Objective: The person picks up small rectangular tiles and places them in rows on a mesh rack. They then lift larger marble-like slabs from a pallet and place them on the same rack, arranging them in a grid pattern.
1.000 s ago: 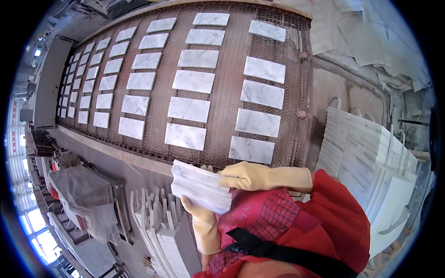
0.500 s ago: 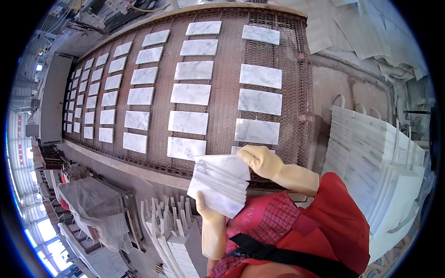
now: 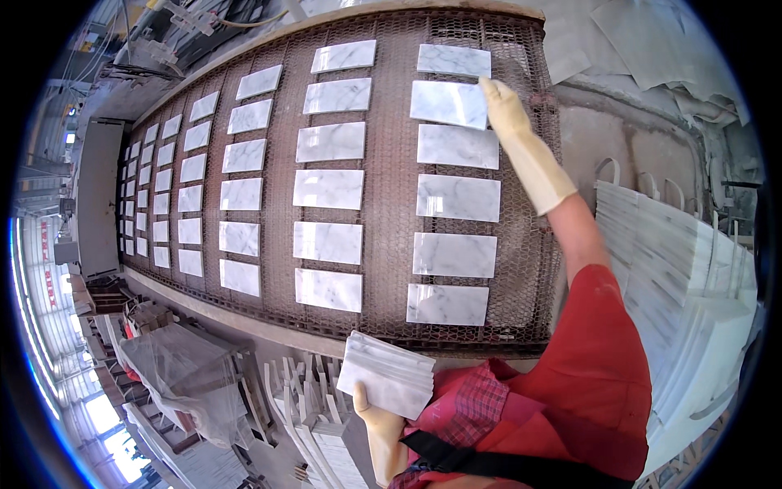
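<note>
My right hand [image 3: 507, 112], in a cream rubber glove, reaches over the far right of the mesh bed and grips the right edge of a marble tile [image 3: 448, 103]. This white, grey-veined tile sits slightly askew between two others of the right-hand row; whether it touches the mesh I cannot tell. Close to my body, my left hand [image 3: 381, 424], gloved alike, supports a fanned stack of marble tiles [image 3: 386, 375]. Its thumb lies over the near side of the stack, while the fingers are hidden beneath.
Rows of similar tiles [image 3: 328, 189] cover the brown wire-mesh bed [image 3: 387, 196], which has a raised rim along its sides. Leaning striped slabs [image 3: 652, 236] stand to the right. Upright pale strips [image 3: 314, 391] and a plastic-draped pile [image 3: 175, 367] are at the lower left.
My right hand has left the stack and swung out to the far right of the bed, carrying one tile. The stack in my left hand has come lower, nearer my body. The view has shifted slightly.
</note>
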The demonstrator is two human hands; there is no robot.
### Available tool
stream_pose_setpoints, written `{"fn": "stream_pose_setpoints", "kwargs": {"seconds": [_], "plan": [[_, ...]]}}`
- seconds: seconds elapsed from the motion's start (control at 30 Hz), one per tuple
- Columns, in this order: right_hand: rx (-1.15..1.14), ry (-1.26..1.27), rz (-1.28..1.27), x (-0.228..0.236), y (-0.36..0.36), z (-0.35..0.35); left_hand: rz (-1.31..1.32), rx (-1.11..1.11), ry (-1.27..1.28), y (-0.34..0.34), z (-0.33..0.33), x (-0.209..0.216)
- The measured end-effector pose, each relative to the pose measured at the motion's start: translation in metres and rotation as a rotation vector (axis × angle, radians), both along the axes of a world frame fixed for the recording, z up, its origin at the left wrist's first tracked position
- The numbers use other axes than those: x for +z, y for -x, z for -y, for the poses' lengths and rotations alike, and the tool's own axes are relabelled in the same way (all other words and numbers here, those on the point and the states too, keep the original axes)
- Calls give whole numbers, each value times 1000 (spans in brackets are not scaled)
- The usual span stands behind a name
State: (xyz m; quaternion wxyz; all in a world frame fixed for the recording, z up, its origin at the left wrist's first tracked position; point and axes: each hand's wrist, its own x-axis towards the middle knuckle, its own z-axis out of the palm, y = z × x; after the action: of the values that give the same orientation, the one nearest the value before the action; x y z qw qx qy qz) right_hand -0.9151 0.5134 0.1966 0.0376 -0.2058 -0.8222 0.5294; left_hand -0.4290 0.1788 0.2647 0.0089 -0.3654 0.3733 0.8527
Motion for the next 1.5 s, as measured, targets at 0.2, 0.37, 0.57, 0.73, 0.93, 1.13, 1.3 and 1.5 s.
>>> {"fn": "stream_pose_setpoints", "kwargs": {"seconds": [0.2,0.37,0.57,0.73,0.93,1.13,1.3,1.5], "plan": [[24,336,18,-49,48,-30,-24,-1,18,-6,0,-9],[59,298,74,-61,66,-38,-16,-3,11,-8,-4,-13],[110,-64,174,-65,79,-69,-45,20,-2,-6,-5,-8],[86,-169,59,19,-4,-42,-88,57,-74,-11,-6,-10],[642,63,13,71,-183,43,-114,74,-125,-16,-5,-10],[1219,563,374,94,-329,110,-144,104,-228,8,1,5],[1248,433,188,118,-379,133,-425,96,-199,8,4,8],[1368,53,-251,151,-408,161,-466,88,134,-21,15,13]]}}
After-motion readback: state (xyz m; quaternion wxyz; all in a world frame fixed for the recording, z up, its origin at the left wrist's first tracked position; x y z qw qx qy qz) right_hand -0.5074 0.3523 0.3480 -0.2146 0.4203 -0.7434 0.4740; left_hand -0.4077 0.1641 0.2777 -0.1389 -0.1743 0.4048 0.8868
